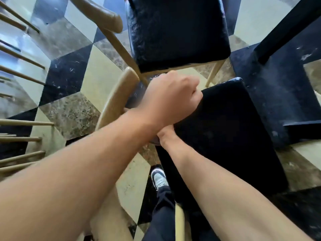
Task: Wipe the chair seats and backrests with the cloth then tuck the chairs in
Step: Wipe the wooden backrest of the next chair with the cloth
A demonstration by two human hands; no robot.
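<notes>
Two chairs with black padded seats and tan wooden backrests stand below me. The near chair's seat (225,136) is at centre right, and its backrest (118,98) curves to the left. My left hand (173,98) reaches across, its fingers closed on the far left corner of that seat. My right hand (165,134) lies at the seat's left edge, mostly hidden under my left wrist, so its grip is unclear. The far chair's seat (177,32) is at top centre, with its backrest (100,13) to the left. No cloth is clearly visible.
A black table base (278,94) with a slanting leg stands close on the right of both chairs. Several tan wooden chair legs (22,124) stick in from the left. The floor is chequered tile (97,73). My shoe (159,178) is beside the near chair.
</notes>
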